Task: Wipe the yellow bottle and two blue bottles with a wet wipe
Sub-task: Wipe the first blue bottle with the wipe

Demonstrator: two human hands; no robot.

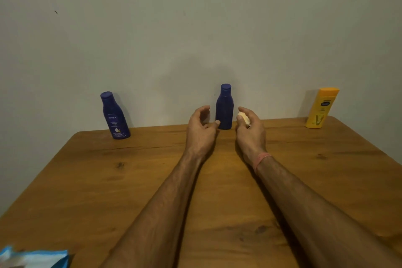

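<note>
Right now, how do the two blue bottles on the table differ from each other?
The left blue bottle shows a white printed label; the middle blue bottle shows plain blue. The left one stands alone, while the middle one sits between the left hand and the right hand, which holds a wipe. Both stand capped near the wall.

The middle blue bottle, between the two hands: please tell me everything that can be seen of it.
The middle blue bottle is dark blue, looks like plastic, with a round cap on a narrower neck. No label shows on this side. It stands upright at the table's far edge, near the wall. The left hand is beside it, thumb close to its base; contact cannot be told. The right hand holds a wadded wipe just beside it.
</note>
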